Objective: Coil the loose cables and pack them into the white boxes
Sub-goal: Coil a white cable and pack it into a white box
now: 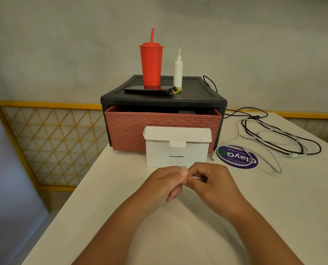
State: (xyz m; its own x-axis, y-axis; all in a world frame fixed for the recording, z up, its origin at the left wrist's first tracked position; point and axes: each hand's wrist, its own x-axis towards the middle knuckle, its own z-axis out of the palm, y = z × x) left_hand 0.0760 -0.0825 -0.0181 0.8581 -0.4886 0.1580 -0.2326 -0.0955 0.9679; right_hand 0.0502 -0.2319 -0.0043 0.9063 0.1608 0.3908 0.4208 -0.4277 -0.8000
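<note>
A white box [176, 155] stands on the table in front of the drawer unit, its lid flap raised. Just before it, my left hand [163, 185] and my right hand [211, 181] meet above the table, fingers curled, pinching a small pale item [183, 166] between them; only its tip shows and I cannot tell what it is. Loose cables lie to the right: a white cable [270, 163] and a black cable [285, 148], tangled together and spread over the table.
A black drawer unit [163, 100] with a red-brown brick-pattern drawer [159, 129] stands behind the box. On top are a red tumbler [151, 64], a white bottle [178, 71] and a phone [149, 90]. A blue round sticker [237, 156] lies right of the box.
</note>
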